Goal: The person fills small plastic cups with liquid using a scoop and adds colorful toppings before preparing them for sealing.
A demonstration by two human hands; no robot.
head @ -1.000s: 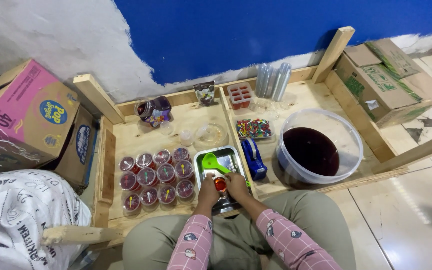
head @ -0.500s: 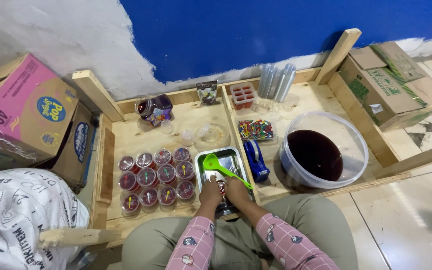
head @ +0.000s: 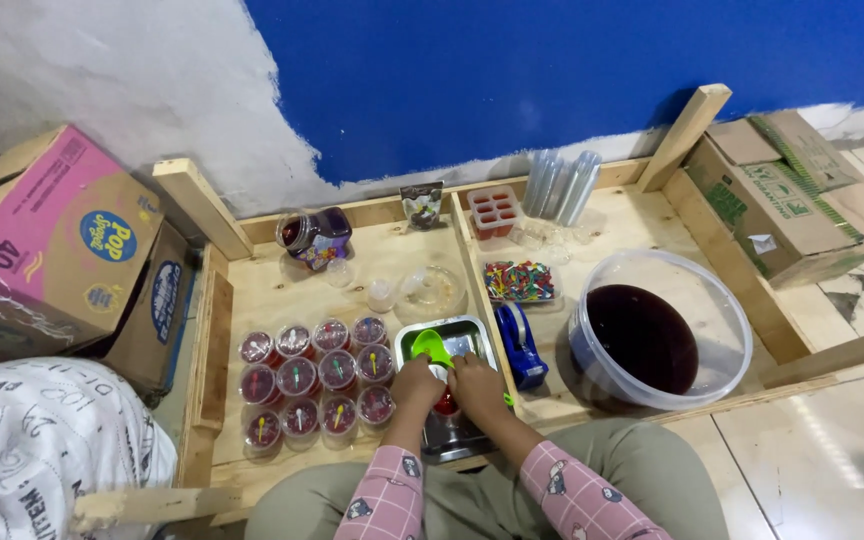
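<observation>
Both my hands meet over a small metal tray at the near edge of a wooden work surface. My left hand and my right hand close together around a small cup of red jelly. A green scoop lies in the tray just beyond my fingers. To the left of the tray stand several sealed cups of red jelly in rows, each with a small spoon on its lid.
A large clear tub of dark red liquid sits right of the tray, a blue tape dispenser between them. Coloured spoons, empty cup stacks, a jar lie farther back. Cardboard boxes flank both sides.
The green scoop has shifted toward the tray's far left. My hands drew closer together around the small red cup, and the view tilted slightly.
</observation>
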